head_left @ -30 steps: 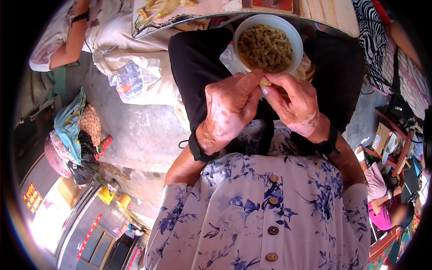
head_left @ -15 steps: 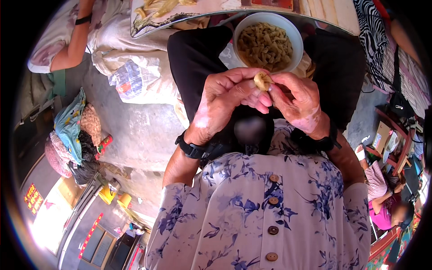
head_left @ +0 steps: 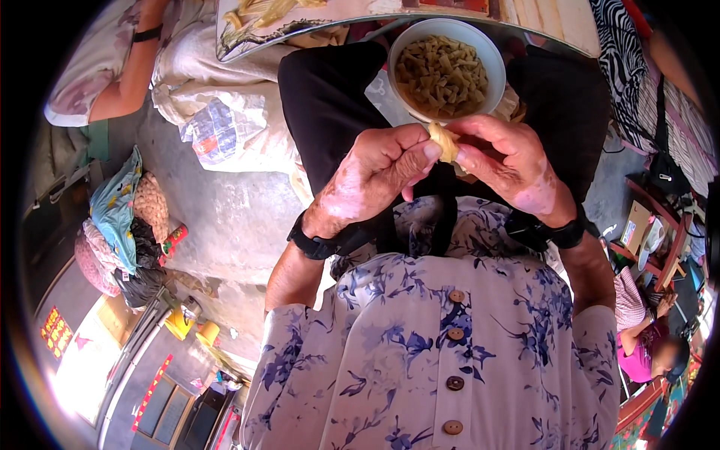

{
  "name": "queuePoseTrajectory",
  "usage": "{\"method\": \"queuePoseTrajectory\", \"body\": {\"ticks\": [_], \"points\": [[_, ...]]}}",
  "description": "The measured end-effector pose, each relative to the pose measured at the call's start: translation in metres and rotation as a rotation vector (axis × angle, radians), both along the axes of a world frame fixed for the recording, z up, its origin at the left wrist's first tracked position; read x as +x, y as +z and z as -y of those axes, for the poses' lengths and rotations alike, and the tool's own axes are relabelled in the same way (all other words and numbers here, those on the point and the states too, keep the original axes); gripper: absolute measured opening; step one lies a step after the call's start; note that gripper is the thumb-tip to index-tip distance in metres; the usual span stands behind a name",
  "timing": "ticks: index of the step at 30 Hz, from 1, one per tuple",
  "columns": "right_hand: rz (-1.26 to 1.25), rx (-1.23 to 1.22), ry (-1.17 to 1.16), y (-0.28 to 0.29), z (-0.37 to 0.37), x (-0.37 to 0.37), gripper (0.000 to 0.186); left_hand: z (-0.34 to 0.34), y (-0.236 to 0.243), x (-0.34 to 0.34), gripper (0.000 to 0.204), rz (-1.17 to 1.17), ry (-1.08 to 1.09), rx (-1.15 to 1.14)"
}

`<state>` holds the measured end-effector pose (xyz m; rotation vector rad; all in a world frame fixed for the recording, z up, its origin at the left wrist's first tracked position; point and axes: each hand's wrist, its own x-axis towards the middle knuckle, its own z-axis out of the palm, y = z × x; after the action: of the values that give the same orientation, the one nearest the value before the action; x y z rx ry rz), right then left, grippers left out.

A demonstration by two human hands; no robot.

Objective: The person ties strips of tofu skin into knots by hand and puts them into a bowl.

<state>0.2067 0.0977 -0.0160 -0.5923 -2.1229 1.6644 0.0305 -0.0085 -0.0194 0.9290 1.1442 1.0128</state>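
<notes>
Both hands meet in front of my lap, just below a bowl. My left hand (head_left: 375, 169) pinches a small, pale yellow folded strip (head_left: 444, 141) between thumb and forefinger. On its other side, the thumb and fingers of my right hand (head_left: 510, 161) grip the same strip. Its exact kind I cannot make out. Beyond them, the round white bowl (head_left: 496, 66) holds many small yellowish-brown folded pieces (head_left: 442, 71). Longer yellow strips (head_left: 274, 10) lie on the table at the top left.
The table (head_left: 551, 21) overhangs my knees at the far side. A pale cloth (head_left: 232, 112) drapes to my left, beside another person's arm (head_left: 131, 82). Bags (head_left: 116, 214) are heaped on the left floor. At right are a wooden shelf (head_left: 660, 240) and a seated person (head_left: 637, 345).
My hands have drawn slightly apart and turned, and the strip between them is now stretched longer instead of curled. My wrists have spread outward a little.
</notes>
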Motion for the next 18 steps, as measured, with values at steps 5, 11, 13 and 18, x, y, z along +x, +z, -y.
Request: {"method": "queuePoseTrajectory", "body": {"ticks": [5,11,13,18], "points": [[0.009,0.006,0.191,0.003,-0.010,0.005,0.013,0.006,0.012,0.001,0.029,0.078,0.047,-0.047],[-0.043,0.074,0.243,0.012,-0.017,0.003,0.010,0.015,0.011,0.000,0.034,0.385,0.167,-0.129],[-0.040,0.071,0.249,0.013,-0.019,0.005,0.010,0.015,0.017,0.000,0.035,0.453,0.220,-0.142],[-0.068,0.140,0.256,0.016,-0.023,0.007,0.012,0.027,0.026,-0.010,0.032,0.572,0.313,-0.147]]}}
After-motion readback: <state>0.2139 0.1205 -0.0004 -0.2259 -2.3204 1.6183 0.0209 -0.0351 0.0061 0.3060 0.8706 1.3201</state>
